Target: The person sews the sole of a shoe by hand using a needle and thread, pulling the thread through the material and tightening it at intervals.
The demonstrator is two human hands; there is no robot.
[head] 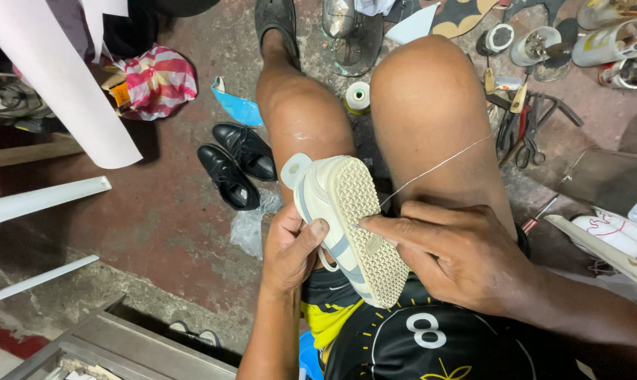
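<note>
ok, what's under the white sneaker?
Under the white sneaker, held sole-up, show the bare knees, black shorts and a yellow patch. The left hand grips its side; the right hand presses the sole, thread running off. The upper's far side is hidden.

Floor (171, 211): bare concrete, reddish-brown, stained and worn, grey and crumbling toward the lower left. A pair of black leather shoes (235, 163) lies on it beside a crumpled clear plastic bag (251, 226). A pink striped bag (156, 81) sits at upper left by a blue sole piece (235, 107). White plastic chair parts (40, 200) stand at left. A grey metal frame (121, 345) occupies the bottom edge. Pliers and scissors (526, 130) lie scattered at upper right. Lighting even, no hard shadows.
</note>
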